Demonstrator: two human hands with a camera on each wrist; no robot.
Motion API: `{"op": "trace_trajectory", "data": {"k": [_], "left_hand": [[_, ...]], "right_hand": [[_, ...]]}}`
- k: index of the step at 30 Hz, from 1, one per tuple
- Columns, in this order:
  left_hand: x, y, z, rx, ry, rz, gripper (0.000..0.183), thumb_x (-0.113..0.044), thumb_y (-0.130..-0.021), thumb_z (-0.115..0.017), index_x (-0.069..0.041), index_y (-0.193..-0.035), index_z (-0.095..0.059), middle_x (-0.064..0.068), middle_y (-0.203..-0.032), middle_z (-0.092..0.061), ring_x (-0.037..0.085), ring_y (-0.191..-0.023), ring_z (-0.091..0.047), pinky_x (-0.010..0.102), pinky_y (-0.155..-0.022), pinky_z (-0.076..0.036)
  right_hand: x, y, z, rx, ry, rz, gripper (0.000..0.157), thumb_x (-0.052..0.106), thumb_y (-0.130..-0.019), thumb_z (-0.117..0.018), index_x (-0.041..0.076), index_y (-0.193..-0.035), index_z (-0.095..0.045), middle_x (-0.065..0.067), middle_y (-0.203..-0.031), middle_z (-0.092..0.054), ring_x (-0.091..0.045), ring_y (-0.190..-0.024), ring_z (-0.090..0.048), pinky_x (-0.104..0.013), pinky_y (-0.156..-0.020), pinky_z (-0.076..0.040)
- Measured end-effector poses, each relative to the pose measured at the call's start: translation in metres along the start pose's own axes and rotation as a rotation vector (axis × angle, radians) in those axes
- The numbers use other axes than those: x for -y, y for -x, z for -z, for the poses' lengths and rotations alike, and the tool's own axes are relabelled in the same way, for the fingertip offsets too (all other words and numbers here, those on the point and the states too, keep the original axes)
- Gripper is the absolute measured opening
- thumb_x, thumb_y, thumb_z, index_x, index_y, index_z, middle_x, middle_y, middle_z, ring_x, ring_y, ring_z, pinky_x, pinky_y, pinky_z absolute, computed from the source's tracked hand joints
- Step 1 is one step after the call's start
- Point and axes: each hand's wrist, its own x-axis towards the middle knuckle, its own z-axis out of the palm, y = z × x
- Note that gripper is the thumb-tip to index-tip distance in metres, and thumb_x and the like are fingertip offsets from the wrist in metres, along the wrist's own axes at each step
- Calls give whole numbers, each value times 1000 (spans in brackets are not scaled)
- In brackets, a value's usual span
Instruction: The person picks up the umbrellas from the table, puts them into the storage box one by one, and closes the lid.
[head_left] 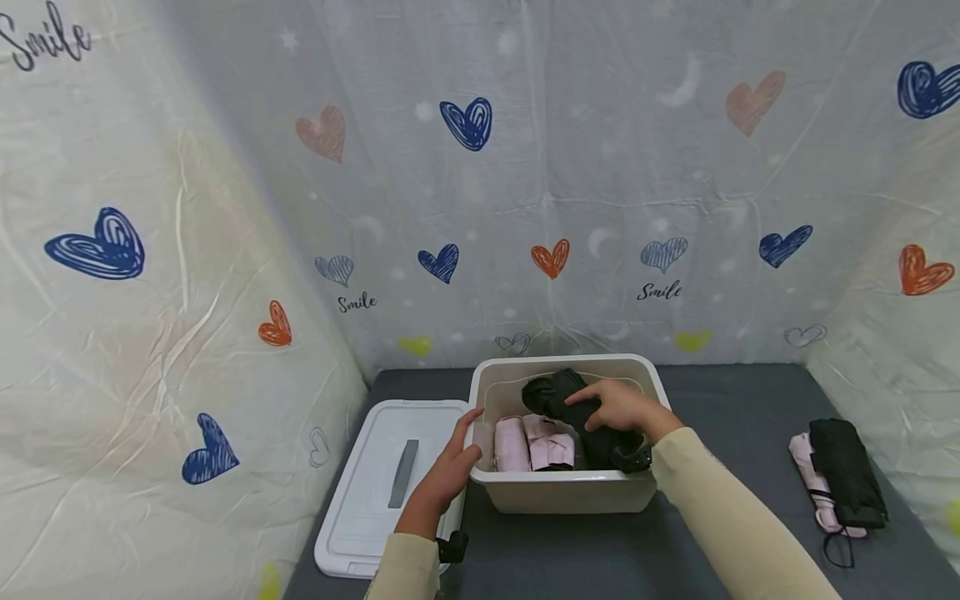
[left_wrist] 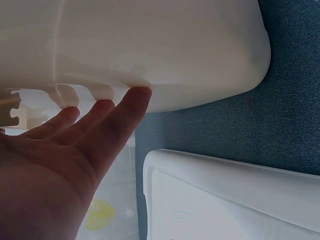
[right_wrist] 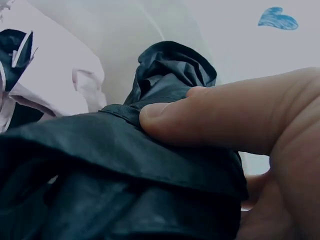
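My right hand [head_left: 621,408] grips a black folded umbrella [head_left: 551,396] inside a cream storage bin [head_left: 566,498]. In the right wrist view the thumb [right_wrist: 165,117] presses on the umbrella's dark cloth [right_wrist: 125,150], with other fingers partly hidden behind it. Two pink folded bundles [head_left: 512,444] lie side by side in the bin, left of the black umbrella. At the bin's left rim is my left hand [head_left: 448,471]. Its straight fingers [left_wrist: 122,112] touch the bin's outer wall [left_wrist: 190,45] in the left wrist view.
A white lid [head_left: 360,492] with a grey handle lies flat on the dark tabletop [head_left: 540,554], left of the bin. Toward the right edge rest another black folded umbrella [head_left: 847,471] and a pink one [head_left: 813,483]. A heart-patterned curtain [head_left: 555,167] hangs behind.
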Motion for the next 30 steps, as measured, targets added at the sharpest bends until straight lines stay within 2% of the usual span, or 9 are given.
{"op": "trace_trajectory", "data": {"k": [4, 11, 15, 16, 22, 23, 26, 30], "left_hand": [[0, 0, -1, 2, 0, -1, 67, -12, -89, -40, -33, -150, -23, 17, -157, -21, 37, -132, -35, 57, -97, -39], [0, -1, -3, 1, -8, 4, 67, -12, -89, -40, -33, -150, -23, 17, -157, -22, 38, -132, -35, 58, -98, -38], [0, -3, -4, 0, -11, 9, 66, -12, -89, -40, -33, -150, -24, 17, -157, -21, 38, -133, -34, 59, -99, -37], [-1, -3, -4, 0, -11, 8, 66, -12, -89, -40, -33, -150, -24, 17, -157, -21, 38, -133, -35, 59, -99, -38], [0, -4, -4, -5, -10, 0, 66, -12, -89, -39, -33, -150, -24, 16, -156, -23, 39, -133, -35, 58, -98, -38], [0, -4, -3, -7, -10, -1, 66, -12, -89, -39, -33, -150, -24, 16, -156, -24, 39, -133, -35, 57, -98, -38], [1, -4, -2, -10, -10, -7, 66, -11, -89, -39, -33, -150, -24, 16, -155, -24, 38, -132, -35, 57, -98, -38], [1, -2, -1, -13, -16, -12, 66, -11, -89, -39, -33, -150, -24, 17, -155, -24, 38, -131, -36, 57, -98, -38]], "right_hand": [[-5, -3, -5, 7, -50, -3, 51, 1, -75, -72, 16, -124, -68, -16, -138, -55, -23, -101, -51, -32, -74, -42], [-11, -8, -11, 1, -78, -6, 48, 3, -74, -73, 14, -121, -69, -16, -135, -57, -24, -110, -53, -37, -84, -46], [-11, -8, -12, 12, -97, -41, 42, 6, -81, -68, 11, -123, -67, -16, -136, -57, -24, -111, -54, -39, -87, -46], [-11, -8, -12, 12, -116, -58, 40, 6, -84, -66, 9, -124, -66, -17, -133, -58, -25, -103, -55, -40, -83, -47], [-6, -2, -4, -2, -243, -160, 38, 10, -95, -53, 3, -131, -57, -23, -133, -56, -35, -112, -57, -46, -70, -54], [-6, -1, -1, 1, -252, -162, 38, 12, -95, -52, 4, -132, -56, -23, -135, -54, -37, -121, -54, -47, -72, -54], [-5, 3, 4, 10, -278, -157, 38, 14, -96, -51, 6, -134, -55, -23, -137, -52, -40, -127, -49, -49, -78, -54], [-6, 7, 7, 21, -309, -133, 37, 14, -97, -51, 7, -133, -56, -24, -139, -49, -41, -128, -47, -51, -83, -52]]}}
